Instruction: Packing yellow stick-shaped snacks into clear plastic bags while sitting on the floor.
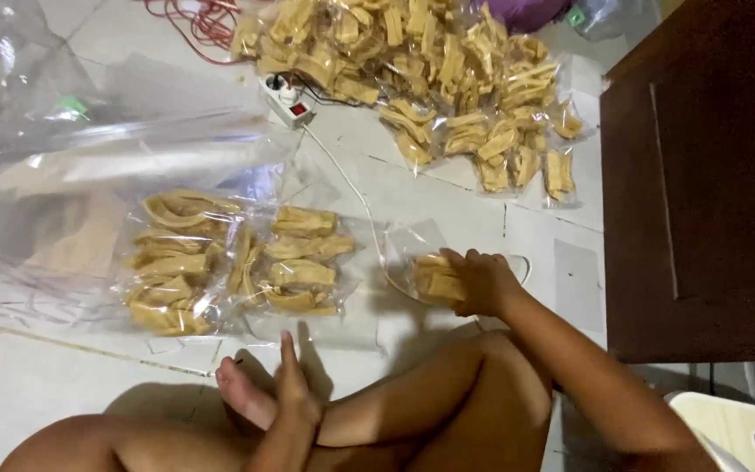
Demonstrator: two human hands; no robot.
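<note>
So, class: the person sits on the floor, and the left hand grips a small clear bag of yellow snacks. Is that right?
Not quite: the head view shows the right hand gripping the small clear bag of yellow snacks. The left hand rests empty by the foot.

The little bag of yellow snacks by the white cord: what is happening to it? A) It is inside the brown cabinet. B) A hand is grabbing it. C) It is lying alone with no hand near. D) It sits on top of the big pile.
B: the right hand is closed on the small snack bag on the floor, far from the big pile.
</note>
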